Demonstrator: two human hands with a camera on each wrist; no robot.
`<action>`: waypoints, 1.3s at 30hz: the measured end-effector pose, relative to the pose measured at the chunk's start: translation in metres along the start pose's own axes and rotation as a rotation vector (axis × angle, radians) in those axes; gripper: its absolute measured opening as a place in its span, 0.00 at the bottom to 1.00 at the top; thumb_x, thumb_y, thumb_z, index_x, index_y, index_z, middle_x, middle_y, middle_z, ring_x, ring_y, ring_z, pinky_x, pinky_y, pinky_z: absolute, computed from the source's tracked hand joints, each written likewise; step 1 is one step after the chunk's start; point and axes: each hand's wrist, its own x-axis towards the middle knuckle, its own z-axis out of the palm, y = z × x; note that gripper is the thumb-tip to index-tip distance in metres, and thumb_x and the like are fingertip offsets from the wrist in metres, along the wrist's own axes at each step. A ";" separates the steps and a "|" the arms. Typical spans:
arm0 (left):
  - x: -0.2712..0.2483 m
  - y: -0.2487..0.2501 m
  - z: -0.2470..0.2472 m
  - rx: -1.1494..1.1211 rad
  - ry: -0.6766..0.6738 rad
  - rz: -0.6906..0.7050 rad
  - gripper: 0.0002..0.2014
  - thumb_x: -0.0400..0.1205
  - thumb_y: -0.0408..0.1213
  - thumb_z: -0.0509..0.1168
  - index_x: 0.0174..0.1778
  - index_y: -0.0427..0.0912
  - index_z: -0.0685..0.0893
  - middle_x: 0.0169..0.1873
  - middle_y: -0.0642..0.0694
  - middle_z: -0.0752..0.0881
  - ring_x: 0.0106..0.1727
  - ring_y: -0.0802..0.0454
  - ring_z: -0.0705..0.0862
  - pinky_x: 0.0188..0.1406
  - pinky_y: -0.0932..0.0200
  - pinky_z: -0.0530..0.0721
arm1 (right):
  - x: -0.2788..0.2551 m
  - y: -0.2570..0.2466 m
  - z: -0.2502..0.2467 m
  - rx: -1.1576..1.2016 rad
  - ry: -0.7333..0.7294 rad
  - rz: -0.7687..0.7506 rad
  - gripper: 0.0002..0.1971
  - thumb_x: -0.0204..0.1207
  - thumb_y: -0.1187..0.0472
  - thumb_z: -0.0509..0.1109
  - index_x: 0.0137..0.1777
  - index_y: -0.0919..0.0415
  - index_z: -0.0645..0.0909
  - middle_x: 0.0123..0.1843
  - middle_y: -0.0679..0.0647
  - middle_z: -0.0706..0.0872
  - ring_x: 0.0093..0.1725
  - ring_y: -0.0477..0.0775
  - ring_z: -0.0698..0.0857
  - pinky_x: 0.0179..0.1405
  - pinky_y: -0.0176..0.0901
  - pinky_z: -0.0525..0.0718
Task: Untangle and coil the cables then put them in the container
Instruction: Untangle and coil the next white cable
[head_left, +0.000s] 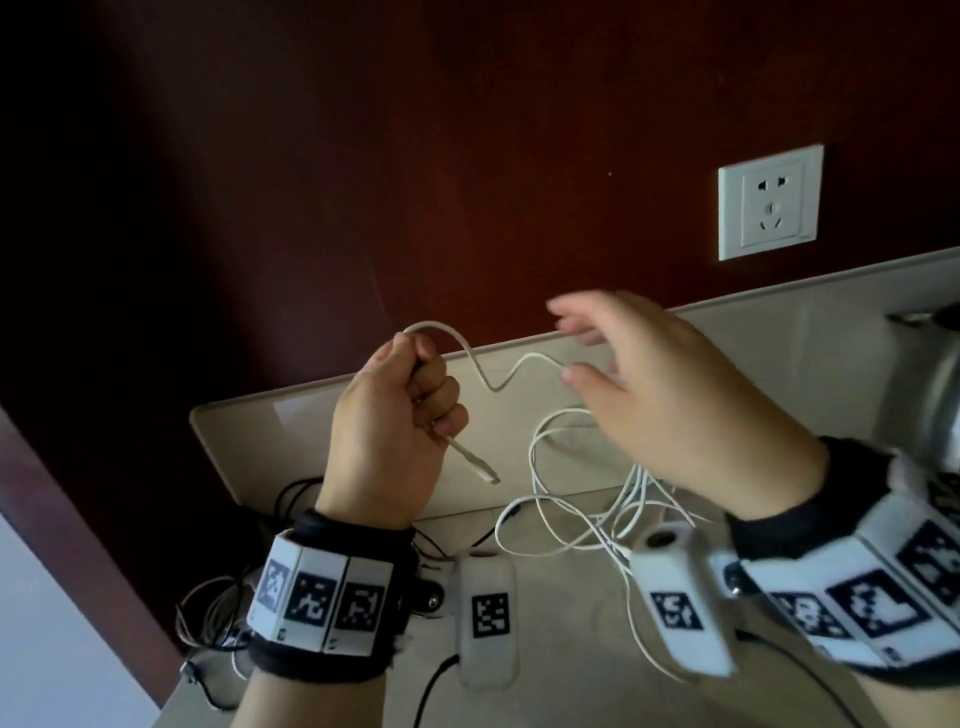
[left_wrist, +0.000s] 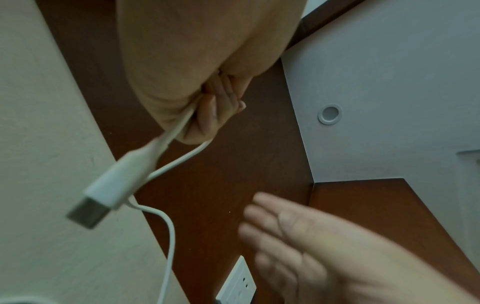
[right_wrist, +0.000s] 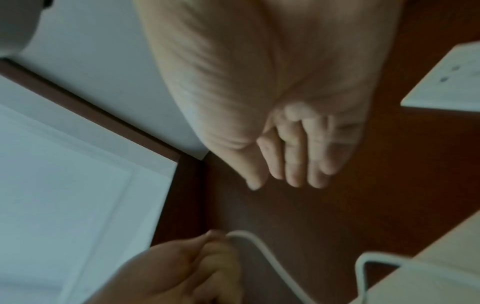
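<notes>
The left hand (head_left: 387, 421) fists one white cable (head_left: 524, 364) above the table's (head_left: 779, 312) back edge, its plug (head_left: 480, 467) dangling free. The right hand (head_left: 675, 405), fingers spread and holding nothing, hovers beside the cable's raised span. The cable's loose loops lie on the table below, near the wall.

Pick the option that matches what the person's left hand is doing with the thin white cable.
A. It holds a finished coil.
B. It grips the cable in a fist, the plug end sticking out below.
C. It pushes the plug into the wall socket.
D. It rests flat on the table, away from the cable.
B: the left hand is fisted round the thin white cable, its plug end dangling free below the fist.
</notes>
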 end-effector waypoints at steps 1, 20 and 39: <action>-0.002 -0.001 0.003 0.021 -0.022 -0.011 0.17 0.91 0.41 0.49 0.36 0.45 0.72 0.23 0.54 0.61 0.21 0.59 0.57 0.19 0.64 0.58 | 0.000 -0.006 0.007 0.063 -0.009 -0.039 0.27 0.82 0.61 0.68 0.80 0.55 0.70 0.72 0.48 0.80 0.70 0.44 0.78 0.69 0.43 0.77; -0.008 -0.009 0.015 -0.146 -0.135 -0.065 0.16 0.87 0.50 0.52 0.39 0.44 0.73 0.28 0.52 0.56 0.24 0.57 0.56 0.22 0.64 0.65 | -0.002 0.003 0.044 -0.159 -0.262 -0.120 0.16 0.81 0.41 0.66 0.43 0.44 0.62 0.29 0.43 0.71 0.26 0.41 0.71 0.27 0.42 0.65; 0.001 0.022 -0.024 -0.432 -0.019 0.094 0.21 0.91 0.51 0.45 0.34 0.49 0.68 0.18 0.53 0.61 0.14 0.60 0.59 0.10 0.65 0.55 | 0.002 0.040 0.038 -0.131 0.005 0.046 0.12 0.80 0.52 0.63 0.40 0.52 0.86 0.27 0.49 0.83 0.27 0.51 0.80 0.29 0.46 0.78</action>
